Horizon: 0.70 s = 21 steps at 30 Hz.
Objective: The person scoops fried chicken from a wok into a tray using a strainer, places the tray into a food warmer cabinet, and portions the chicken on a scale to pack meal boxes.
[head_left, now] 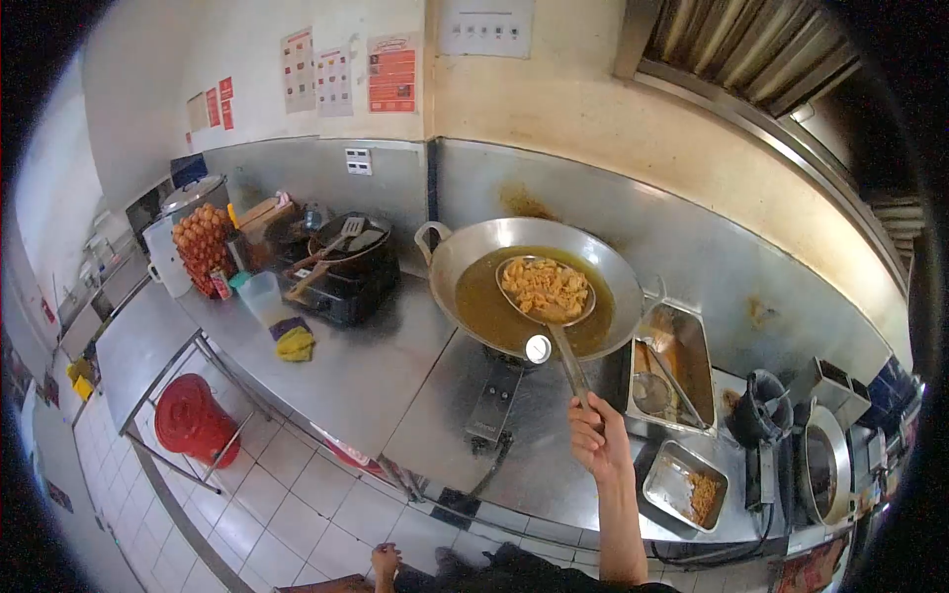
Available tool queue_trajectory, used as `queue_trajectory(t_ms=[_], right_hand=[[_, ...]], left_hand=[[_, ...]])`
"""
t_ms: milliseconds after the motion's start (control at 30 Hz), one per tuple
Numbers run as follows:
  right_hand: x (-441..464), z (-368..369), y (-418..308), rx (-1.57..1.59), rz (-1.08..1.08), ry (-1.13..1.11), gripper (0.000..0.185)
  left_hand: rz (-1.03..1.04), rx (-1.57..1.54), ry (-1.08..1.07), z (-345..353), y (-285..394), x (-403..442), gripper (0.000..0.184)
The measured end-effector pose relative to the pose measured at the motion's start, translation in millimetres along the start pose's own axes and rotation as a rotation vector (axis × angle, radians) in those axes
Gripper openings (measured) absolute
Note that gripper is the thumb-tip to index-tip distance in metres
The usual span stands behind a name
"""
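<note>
My right hand (598, 440) is closed around the long handle of a skimmer (568, 361). The skimmer's round basket holds a heap of golden fried pieces (547, 290), over the oil in a large wok (465, 252). A round white dial thermometer (538, 348) sits at the wok's near rim, just left of the handle. Low at the bottom edge, away from the worktop, my left hand (386, 561) has its fingers curled in, and nothing shows in them.
Right of the wok lies a deep metal tray (700, 341) with a strainer and tongs-like utensil. A smaller tray (682, 484) holds fried bits. Leftward stand a black stove with a pan (348, 242), a plastic jug (262, 296), a yellow cloth (295, 344) and a red bucket (193, 415).
</note>
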State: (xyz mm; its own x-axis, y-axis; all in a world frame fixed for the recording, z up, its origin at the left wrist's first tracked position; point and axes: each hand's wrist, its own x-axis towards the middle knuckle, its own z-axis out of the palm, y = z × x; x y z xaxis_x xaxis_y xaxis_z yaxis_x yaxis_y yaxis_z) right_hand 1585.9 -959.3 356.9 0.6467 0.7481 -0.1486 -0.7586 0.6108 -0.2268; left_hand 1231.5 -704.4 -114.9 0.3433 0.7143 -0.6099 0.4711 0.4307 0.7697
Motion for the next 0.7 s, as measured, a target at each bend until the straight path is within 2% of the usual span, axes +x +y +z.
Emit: queue_trajectory(t_ms=[67,100,200,267,400,467,500,533,567,600,633,700], right_hand=[[8.7,0.0,-1.0,0.022,-0.025,0.058,0.024],[11.0,-1.9,-1.0,0.030,-0.034,0.097,0.025],[-3.2,1.9,2.5,-0.120,-0.021,0.061,0.022],[4.4,1.2,-2.8,-0.123,-0.019,0.050,0.022],[3.9,-1.0,-6.7,-0.083,-0.018,0.108,0.022],[4.7,5.4,-8.8,-0.147,-0.020,0.113,0.021],[2.0,2.6,-7.6,-0.208,-0.034,0.137,0.021],[4.1,-1.8,-8.7,-0.198,0.008,0.156,0.021],[10.0,-4.9,-12.9,-0.203,-0.015,0.146,0.021],[13.1,-9.1,-14.1,-0.205,-0.046,0.134,0.021],[7.3,-7.5,-15.2,-0.222,-0.034,0.114,0.023],[1.6,-4.1,-20.6,-0.223,-0.026,0.139,0.023]], left_hand=[[0.105,-0.004,-0.041,-3.8,0.2,10.1,0.023],[0.104,0.130,-0.090,-7.4,9.1,-1.6,0.024],[-0.044,0.350,-0.005,2.5,-35.4,20.6,0.024],[0.006,0.380,-0.064,6.9,-32.4,4.0,0.024],[0.300,0.211,-0.155,57.5,25.6,-30.5,0.024],[0.512,0.206,-0.036,99.7,53.4,-11.1,0.023],[0.578,0.465,0.027,116.8,129.6,-60.9,0.025],[0.717,0.322,-0.067,136.4,148.4,-56.5,0.026],[0.727,0.246,-0.139,155.1,163.3,-53.3,0.025],[0.786,0.447,-0.076,172.9,205.2,-76.6,0.025],[1.002,0.463,-0.045,189.6,221.8,-70.2,0.025],[1.057,0.633,0.071,222.0,232.5,-40.0,0.027]])
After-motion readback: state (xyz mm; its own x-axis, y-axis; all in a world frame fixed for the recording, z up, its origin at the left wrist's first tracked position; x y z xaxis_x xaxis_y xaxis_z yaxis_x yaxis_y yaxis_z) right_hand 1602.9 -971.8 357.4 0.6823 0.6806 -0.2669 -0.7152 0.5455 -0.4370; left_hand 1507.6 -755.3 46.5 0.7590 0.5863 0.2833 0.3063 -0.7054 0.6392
